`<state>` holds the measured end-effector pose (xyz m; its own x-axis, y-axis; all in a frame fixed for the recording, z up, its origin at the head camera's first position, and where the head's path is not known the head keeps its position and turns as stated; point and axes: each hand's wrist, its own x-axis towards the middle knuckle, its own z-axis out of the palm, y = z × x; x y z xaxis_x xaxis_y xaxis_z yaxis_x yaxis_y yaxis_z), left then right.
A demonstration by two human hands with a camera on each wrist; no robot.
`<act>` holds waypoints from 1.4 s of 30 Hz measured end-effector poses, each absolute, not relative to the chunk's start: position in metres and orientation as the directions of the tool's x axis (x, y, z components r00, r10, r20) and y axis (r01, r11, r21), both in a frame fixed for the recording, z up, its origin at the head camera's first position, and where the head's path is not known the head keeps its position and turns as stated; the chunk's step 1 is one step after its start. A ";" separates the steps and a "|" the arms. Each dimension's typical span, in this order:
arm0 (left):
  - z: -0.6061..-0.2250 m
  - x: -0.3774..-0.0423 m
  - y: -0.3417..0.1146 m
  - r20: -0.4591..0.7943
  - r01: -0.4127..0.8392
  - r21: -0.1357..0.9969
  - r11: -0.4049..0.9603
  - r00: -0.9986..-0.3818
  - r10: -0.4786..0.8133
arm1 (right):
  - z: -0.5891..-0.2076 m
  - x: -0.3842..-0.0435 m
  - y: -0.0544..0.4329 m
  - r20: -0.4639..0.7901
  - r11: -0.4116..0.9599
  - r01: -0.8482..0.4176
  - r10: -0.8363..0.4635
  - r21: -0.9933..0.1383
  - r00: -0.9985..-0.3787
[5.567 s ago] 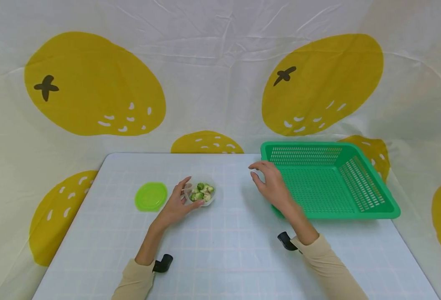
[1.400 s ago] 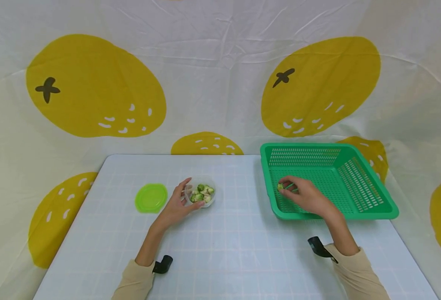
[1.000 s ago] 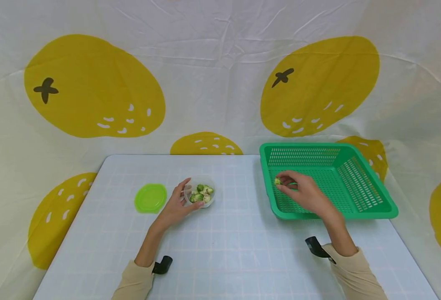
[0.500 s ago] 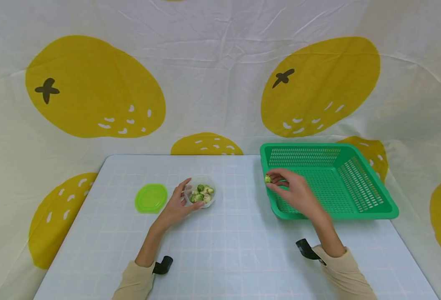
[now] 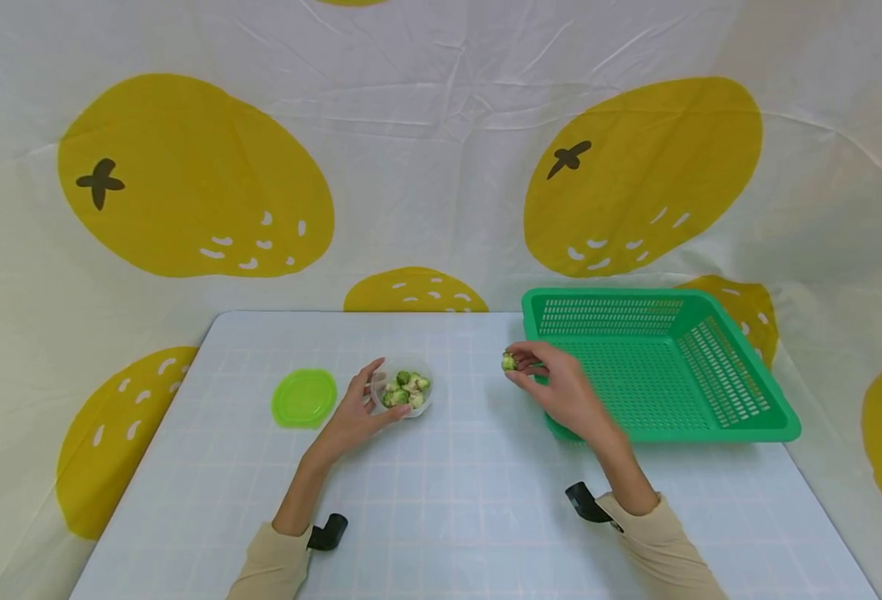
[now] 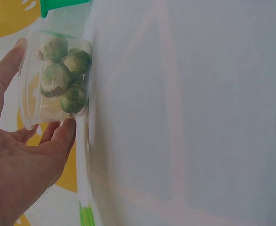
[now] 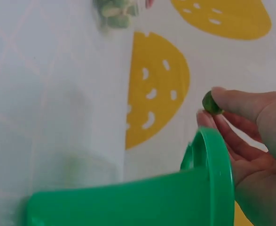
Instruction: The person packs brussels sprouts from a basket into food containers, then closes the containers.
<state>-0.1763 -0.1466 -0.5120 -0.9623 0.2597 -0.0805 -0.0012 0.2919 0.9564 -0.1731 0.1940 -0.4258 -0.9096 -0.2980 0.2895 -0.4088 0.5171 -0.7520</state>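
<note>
My left hand (image 5: 347,423) holds a small clear plastic container (image 6: 47,112), thumb on one side and fingers on the other. Several Brussels sprouts (image 6: 57,80) lie inside it, seen through its wall in the left wrist view. My right hand (image 5: 567,397) pinches one Brussels sprout (image 7: 211,103) between thumb and fingertips. In the head view that hand is raised at the left rim of the green basket (image 5: 681,434), with the sprout out past the rim on the container's side. The basket's visible floor has nothing on it.
A bright green lid (image 5: 304,398) lies flat on the table (image 5: 441,517), left of the container. Behind the table hangs a white cloth (image 5: 426,192) printed with large yellow fruit. The basket stands at the table's back right.
Empty at the basket's left edge in the oldest frame, my right hand later holds a sprout inside the basket, then brings it left past the rim. My left hand stays at the container.
</note>
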 end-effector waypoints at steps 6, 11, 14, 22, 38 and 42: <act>-0.512 -0.176 -0.146 -0.078 -0.001 0.959 0.283 -0.963 0.260 | -0.429 -0.175 0.179 0.301 0.481 -0.430 -0.324 -0.764 -0.897; -0.512 -0.177 -0.146 -0.082 -0.008 0.960 0.281 -0.964 0.254 | -0.432 -0.178 0.165 0.317 0.470 -0.454 -0.343 -0.757 -0.884; -0.512 -0.178 -0.145 -0.072 0.001 0.961 0.276 -0.964 0.255 | -0.435 -0.180 0.156 0.325 0.468 -0.467 -0.354 -0.750 -0.877; -0.512 -0.178 -0.145 -0.089 -0.008 0.950 0.313 -0.965 0.247 | -0.441 -0.185 0.132 0.309 0.454 -0.461 -0.370 -0.763 -0.876; -0.515 -0.178 -0.146 -0.079 0.001 0.951 0.309 -0.967 0.244 | -0.466 -0.195 0.097 0.308 0.393 -0.466 -0.402 -0.793 -0.862; -0.515 -0.178 -0.146 -0.079 0.000 0.950 0.311 -0.967 0.241 | -0.471 -0.197 0.091 0.314 0.382 -0.474 -0.411 -0.793 -0.856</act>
<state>-0.1782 -0.1458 -0.5149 -0.9673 0.2412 -0.0787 0.0003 0.3115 0.9503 -0.1966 0.0912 -0.4713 -0.8559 -0.4109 0.3141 -0.4744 0.3820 -0.7931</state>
